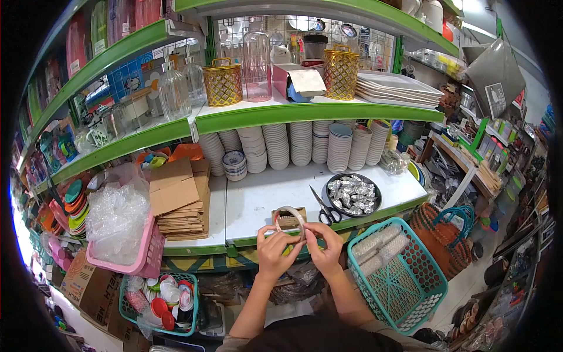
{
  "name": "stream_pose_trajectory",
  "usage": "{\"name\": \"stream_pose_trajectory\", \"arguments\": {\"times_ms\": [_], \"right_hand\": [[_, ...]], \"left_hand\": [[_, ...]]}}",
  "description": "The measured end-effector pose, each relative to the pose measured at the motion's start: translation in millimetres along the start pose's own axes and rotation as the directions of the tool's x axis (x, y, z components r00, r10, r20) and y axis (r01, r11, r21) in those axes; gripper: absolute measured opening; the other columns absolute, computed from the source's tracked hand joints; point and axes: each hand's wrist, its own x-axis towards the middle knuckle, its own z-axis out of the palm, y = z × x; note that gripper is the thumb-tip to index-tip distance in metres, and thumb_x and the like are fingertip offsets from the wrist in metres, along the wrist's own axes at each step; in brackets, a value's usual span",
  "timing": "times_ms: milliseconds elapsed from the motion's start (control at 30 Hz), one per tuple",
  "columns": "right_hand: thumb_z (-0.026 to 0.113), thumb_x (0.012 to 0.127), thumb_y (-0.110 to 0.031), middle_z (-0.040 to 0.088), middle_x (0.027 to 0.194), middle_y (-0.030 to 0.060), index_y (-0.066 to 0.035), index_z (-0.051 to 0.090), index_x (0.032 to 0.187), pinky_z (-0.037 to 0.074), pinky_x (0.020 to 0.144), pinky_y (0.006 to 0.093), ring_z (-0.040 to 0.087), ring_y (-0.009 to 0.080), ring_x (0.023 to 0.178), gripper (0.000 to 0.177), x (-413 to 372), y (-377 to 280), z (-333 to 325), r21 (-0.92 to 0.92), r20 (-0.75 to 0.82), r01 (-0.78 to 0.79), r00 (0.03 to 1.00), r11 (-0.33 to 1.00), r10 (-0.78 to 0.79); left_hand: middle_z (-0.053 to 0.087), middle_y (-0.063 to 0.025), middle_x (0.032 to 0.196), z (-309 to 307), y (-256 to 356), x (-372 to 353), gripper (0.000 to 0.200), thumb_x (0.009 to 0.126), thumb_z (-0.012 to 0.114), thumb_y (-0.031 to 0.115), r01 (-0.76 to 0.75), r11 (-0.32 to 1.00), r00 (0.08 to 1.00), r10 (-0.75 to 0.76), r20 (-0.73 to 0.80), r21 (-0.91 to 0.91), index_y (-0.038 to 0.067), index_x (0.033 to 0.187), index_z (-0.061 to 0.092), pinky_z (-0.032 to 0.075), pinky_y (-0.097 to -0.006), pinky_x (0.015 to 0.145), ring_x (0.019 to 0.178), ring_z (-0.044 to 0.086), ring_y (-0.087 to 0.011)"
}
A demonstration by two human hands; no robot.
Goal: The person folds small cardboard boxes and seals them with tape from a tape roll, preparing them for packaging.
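A roll of tape point(291, 209) stands upright in front of me, its ring facing away. My left hand point(274, 256) is closed on its lower left side. My right hand point(326, 250) pinches at the roll's right edge; whether a loose tape end lies between those fingers is too small to tell. Just behind the roll, a small brown cardboard box point(298, 221) sits at the front of the white shelf, partly hidden by the roll and my fingers. Black-handled scissors point(329, 216) lie to the right, beside a dark round pan point(380, 202) of foil-wrapped pieces point(353, 195).
Flattened cardboard point(182, 199) is stacked on the left, next to a pink basket point(153, 249) of bubble wrap. Stacked bowls point(277, 146) line the shelf's back. A teal basket point(404, 317) with wrapped bundles stands at right, another basket point(130, 308) of lids below left.
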Motion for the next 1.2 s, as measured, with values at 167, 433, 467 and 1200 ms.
{"name": "stream_pose_trajectory", "arguments": {"times_ms": [167, 433, 467, 1200], "right_hand": [[0.065, 0.083, 0.0, 0.068, 0.086, 0.008, 0.002, 0.065, 0.093, 0.051, 0.07, 0.025, 0.065, 0.0115, 0.079, 0.011, 2, 15, -14, 0.279, 0.234, -0.531, 0.846, 0.8, 0.48], [0.061, 0.085, 0.001, 0.058, 0.094, 0.0051, 0.001, 0.058, 0.087, 0.048, 0.07, 0.0231, 0.057, 0.01, 0.083, 0.004, 7, 30, -23, 0.288, 0.336, -0.503, 0.85, 0.815, 0.406], [0.06, 0.085, 0.001, 0.056, 0.094, 0.0046, 0.001, 0.057, 0.088, 0.047, 0.07, 0.023, 0.055, 0.0098, 0.083, 0.004, 7, 31, -23, 0.277, 0.351, -0.509, 0.843, 0.815, 0.407], [0.052, 0.086, 0.002, 0.048, 0.086, 0.0103, 0.0, 0.047, 0.087, 0.044, 0.063, 0.0293, 0.051, 0.0217, 0.07, 0.006, 0, 68, -2, -0.033, 0.135, -0.367, 0.92, 0.93, 0.368]], "left_hand": [[0.065, -0.0008, 0.069, -7, -6, 1, 0.015, 0.069, 0.079, 0.015, -0.005, 1.0, 0.994, 0.004, 0.11, 0.013, 0.008, 0.073, 0.065, 0.04, -0.0363, 0.084, 0.065, 0.061, -0.0168], [0.063, -0.0006, 0.069, -4, -9, -2, 0.015, 0.072, 0.077, 0.018, -0.003, 1.0, 0.977, 0.004, 0.211, -0.004, 0.008, 0.075, 0.065, 0.039, -0.037, 0.088, 0.067, 0.06, -0.0166], [0.064, -0.0017, 0.069, -3, -9, -2, 0.017, 0.069, 0.079, 0.018, 0.003, 1.0, 0.975, -0.003, 0.22, 0.004, 0.008, 0.074, 0.066, 0.04, -0.037, 0.086, 0.066, 0.061, -0.0174], [0.063, -0.007, 0.074, 19, 5, -15, 0.019, 0.076, 0.073, 0.007, 0.32, 0.918, 0.919, -0.24, 0.313, -0.234, -0.002, 0.091, 0.066, 0.051, -0.0245, 0.058, 0.061, 0.062, -0.0134]]}}
